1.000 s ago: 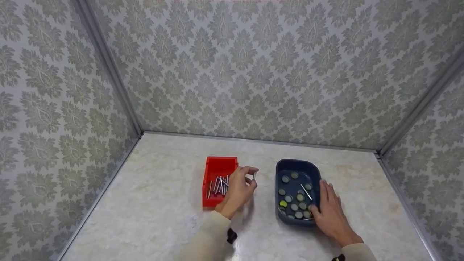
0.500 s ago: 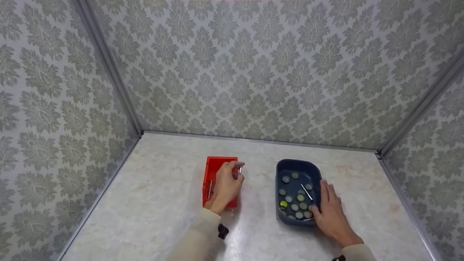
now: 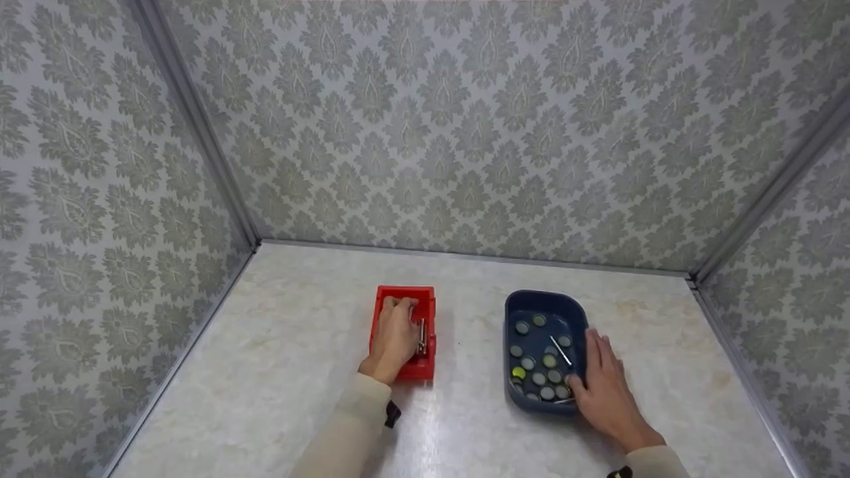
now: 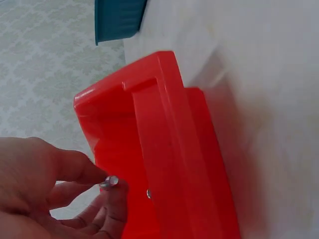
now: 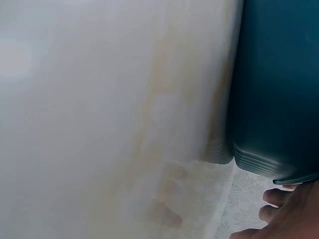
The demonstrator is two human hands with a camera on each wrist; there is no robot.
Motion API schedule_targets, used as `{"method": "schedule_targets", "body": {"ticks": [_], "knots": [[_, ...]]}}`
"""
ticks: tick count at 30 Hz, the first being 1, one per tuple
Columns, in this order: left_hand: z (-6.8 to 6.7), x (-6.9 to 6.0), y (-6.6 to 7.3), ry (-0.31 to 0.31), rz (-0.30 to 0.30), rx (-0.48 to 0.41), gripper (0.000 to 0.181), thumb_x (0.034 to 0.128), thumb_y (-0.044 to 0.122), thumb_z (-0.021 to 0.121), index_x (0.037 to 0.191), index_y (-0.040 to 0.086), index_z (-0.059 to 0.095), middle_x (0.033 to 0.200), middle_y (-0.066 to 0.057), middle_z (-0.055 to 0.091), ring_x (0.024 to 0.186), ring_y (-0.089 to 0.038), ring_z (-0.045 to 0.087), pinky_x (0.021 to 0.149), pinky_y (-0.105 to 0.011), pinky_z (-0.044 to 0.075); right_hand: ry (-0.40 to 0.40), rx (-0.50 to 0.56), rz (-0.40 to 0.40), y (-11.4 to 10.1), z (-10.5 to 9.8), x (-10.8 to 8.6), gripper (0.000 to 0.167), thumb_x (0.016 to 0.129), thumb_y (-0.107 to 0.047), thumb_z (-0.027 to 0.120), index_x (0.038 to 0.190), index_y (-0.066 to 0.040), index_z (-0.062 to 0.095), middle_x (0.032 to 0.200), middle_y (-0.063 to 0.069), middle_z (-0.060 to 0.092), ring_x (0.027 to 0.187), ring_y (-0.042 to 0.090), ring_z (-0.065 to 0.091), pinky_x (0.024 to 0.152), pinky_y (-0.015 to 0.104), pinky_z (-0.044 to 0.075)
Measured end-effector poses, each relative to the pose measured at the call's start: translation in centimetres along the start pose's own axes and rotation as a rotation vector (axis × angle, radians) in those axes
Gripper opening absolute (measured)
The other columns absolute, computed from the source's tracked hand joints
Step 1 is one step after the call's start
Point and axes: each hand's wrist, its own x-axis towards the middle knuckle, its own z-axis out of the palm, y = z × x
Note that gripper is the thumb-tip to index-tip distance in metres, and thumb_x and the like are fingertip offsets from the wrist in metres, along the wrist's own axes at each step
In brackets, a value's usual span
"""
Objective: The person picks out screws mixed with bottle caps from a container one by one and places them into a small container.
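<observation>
My left hand [image 3: 393, 335] is over the red bin [image 3: 426, 368], pinching a silver metal screw [image 4: 110, 181] between thumb and fingertips. Only the end of that screw shows clearly in the left wrist view. More silver screws [image 3: 422, 337] lie in the bin, partly hidden under the hand. My right hand [image 3: 607, 392] rests against the right side of the dark blue tub [image 3: 539, 295], fingers straight along its outer wall and thumb over the rim. Inside the tub are several round bottle caps [image 3: 538, 378] and a loose screw [image 3: 560, 350].
Both containers stand on a pale marbled tabletop [image 3: 299, 345], the tub to the right of the bin with a gap between them. Patterned wall panels [image 3: 438, 133] enclose the table at the back and both sides.
My left hand has moved left from beside the bin to over it, still holding a screw. The right hand and the tub have stayed in place.
</observation>
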Motion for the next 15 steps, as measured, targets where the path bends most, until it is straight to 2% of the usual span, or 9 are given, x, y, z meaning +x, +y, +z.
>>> {"method": "schedule_targets", "body": {"ticks": [2, 4, 9, 15], "knots": [[-0.2, 0.0, 0.2, -0.007, -0.013, 0.043, 0.046, 0.1092, -0.003, 0.069, 0.154, 0.005, 0.072, 0.152, -0.020, 0.065, 0.142, -0.034, 0.068, 0.124, -0.054, 0.060, -0.002, -0.005, 0.001, 0.0, -0.1, 0.0, 0.092, 0.115, -0.019, 0.065, 0.184, 0.004, 0.008, 0.192, 0.033, 0.008, 0.178, 0.060, 0.007, 0.137, 0.088, 0.014], [-0.4, 0.0, 0.5, 0.003, 0.000, 0.072, 0.045, 0.1092, -0.001, 0.070, 0.154, 0.006, 0.073, 0.151, -0.020, 0.065, 0.141, -0.034, 0.067, 0.122, -0.055, 0.062, -0.008, -0.005, 0.001, -0.1, -0.1, 0.1, 0.093, 0.115, -0.020, 0.065, 0.184, 0.004, 0.007, 0.192, 0.033, 0.008, 0.179, 0.060, 0.006, 0.137, 0.087, 0.013], [-0.4, -0.2, 1.8, 0.028, 0.097, 0.080, 0.038, 0.1105, 0.006, 0.074, 0.148, 0.008, 0.076, 0.147, -0.017, 0.069, 0.135, -0.033, 0.069, 0.114, -0.052, 0.066, -0.019, -0.005, 0.005, -0.1, -0.2, 0.1, 0.094, 0.115, -0.020, 0.065, 0.184, 0.004, 0.006, 0.192, 0.034, 0.008, 0.179, 0.060, 0.006, 0.137, 0.087, 0.013], [0.6, -0.7, 3.7, 0.021, 0.183, 0.065, 0.030, 0.1107, 0.014, 0.077, 0.141, 0.013, 0.079, 0.144, -0.012, 0.074, 0.126, -0.028, 0.073, 0.107, -0.046, 0.070, -0.019, -0.008, 0.013, 0.1, -0.2, 0.1, 0.094, 0.115, -0.022, 0.065, 0.184, 0.004, 0.006, 0.192, 0.034, 0.008, 0.179, 0.060, 0.007, 0.138, 0.087, 0.013]]}}
